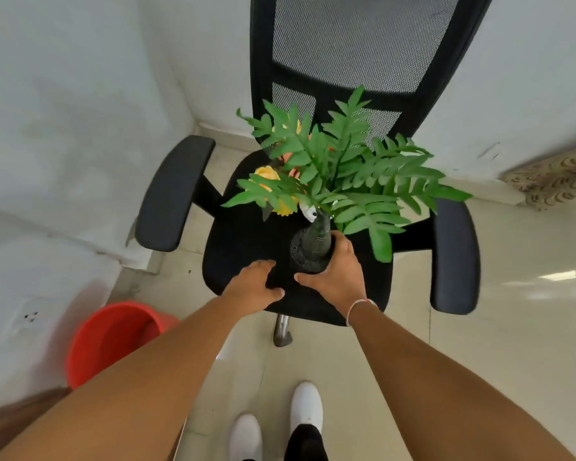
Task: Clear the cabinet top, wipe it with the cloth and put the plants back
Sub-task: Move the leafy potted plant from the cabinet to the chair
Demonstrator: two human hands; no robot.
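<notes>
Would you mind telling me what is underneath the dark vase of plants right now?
The vase stands on the black seat of the office chair, gripped by the right hand. Its base and the seat directly beneath are covered.

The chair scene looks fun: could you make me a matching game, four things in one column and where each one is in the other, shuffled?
Things:
1. vase of leaves
2. bucket
3. left hand
4. white shoes

Places:
A. on the floor tiles at the bottom of the view
B. on the chair seat, gripped by the right hand
C. on the floor left of the chair
D. open, over the seat's front edge beside the vase

Pairs: 1-B, 2-C, 3-D, 4-A
</notes>
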